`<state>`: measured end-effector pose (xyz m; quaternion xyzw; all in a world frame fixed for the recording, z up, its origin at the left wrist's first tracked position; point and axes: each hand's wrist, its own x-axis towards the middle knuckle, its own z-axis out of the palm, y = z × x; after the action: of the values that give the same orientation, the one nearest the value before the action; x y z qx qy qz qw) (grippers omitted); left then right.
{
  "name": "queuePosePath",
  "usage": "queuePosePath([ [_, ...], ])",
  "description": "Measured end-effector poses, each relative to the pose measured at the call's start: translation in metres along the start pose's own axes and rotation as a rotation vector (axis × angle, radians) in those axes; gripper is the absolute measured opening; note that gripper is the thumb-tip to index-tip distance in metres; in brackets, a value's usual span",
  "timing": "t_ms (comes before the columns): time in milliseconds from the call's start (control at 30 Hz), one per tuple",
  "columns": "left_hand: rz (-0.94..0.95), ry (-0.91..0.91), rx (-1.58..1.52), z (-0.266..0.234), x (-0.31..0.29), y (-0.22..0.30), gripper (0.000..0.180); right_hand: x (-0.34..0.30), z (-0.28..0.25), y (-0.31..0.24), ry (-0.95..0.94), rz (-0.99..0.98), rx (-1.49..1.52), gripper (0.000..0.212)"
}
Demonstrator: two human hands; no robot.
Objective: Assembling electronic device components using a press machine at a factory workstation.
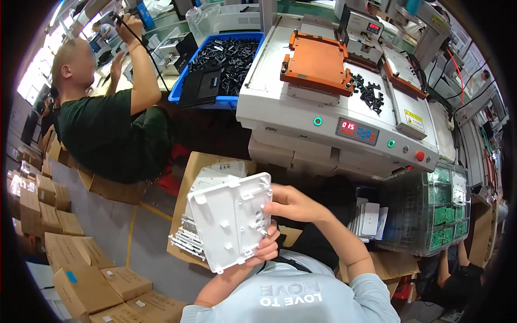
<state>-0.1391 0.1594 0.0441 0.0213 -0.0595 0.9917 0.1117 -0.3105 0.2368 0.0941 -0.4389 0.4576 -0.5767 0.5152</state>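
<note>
A white moulded plastic housing cover [219,226], its ribbed and studded inner side facing up, is held tilted in front of my chest. My left hand [265,248] grips its lower right edge, fingers curled over the rim. At the upper right edge, my right hand [293,203] pinches the cover, with the thumb on the inner face and the other fingers partly hidden behind. Under and behind the cover stands an open carton [202,158] with stacked white plastic parts [218,171] in it.
Ahead is a white machine [258,102] bearing an orange fixture [315,64] and loose black parts [371,98]. A blue bin [175,98] of small black pieces stands left of it. A co-worker [105,134] sits at left. Clear trays of green boards [439,215] are at right; cartons [121,282] lie lower left.
</note>
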Motion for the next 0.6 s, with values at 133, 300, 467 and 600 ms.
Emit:
queuePosePath([
  [133, 0.433, 0.187, 0.643, 0.005, 0.017, 0.003, 0.068, 0.002, 0.008, 0.007, 0.248, 0.009, 0.104, 0.034],
  [300, 0.523, 0.558, 0.795, -0.010, -0.015, 0.026, 0.060, -0.016, -0.006, 0.033, 0.330, 0.050, 0.022, 0.033],
  [467, 0.471, 0.667, 0.766, -0.036, -0.004, 0.028, 0.053, -0.055, -0.026, 0.007, 0.436, 0.212, -0.541, 0.029],
  [600, 0.362, 0.598, 0.403, -0.039, 0.006, 0.027, 0.059, -0.066, -0.083, -0.045, 1.102, -0.278, -1.173, 0.013],
])
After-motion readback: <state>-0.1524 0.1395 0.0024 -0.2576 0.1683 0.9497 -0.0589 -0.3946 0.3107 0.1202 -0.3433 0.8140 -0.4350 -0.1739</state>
